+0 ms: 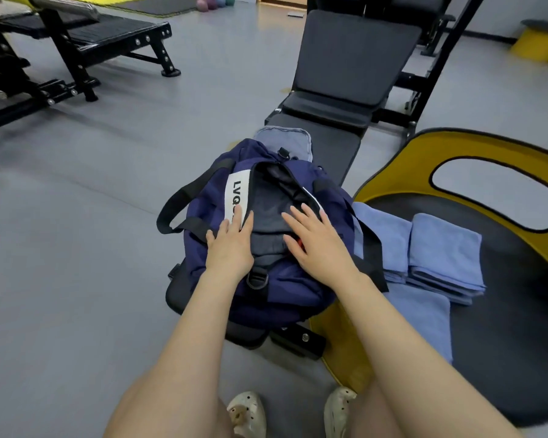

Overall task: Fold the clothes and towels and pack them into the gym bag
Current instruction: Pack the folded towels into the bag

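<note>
One navy gym bag [266, 248] is shown on a black bench [329, 143], with the left hand [231, 245] and right hand [317, 241] laid flat, fingers straight, on either side of its open top. Two folded blue towels [443, 257] are stacked just right of the right hand, a third blue towel [424, 320] is spread beneath them, and one grey cloth [285, 140] lies beyond the bag.

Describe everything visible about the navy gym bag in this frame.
The gym bag is navy fabric with black straps, a white lettered strip and a buckle, and it sits on the black bench. Its top zipper gapes open, showing dark contents. The left hand and right hand rest flat on top.
</note>
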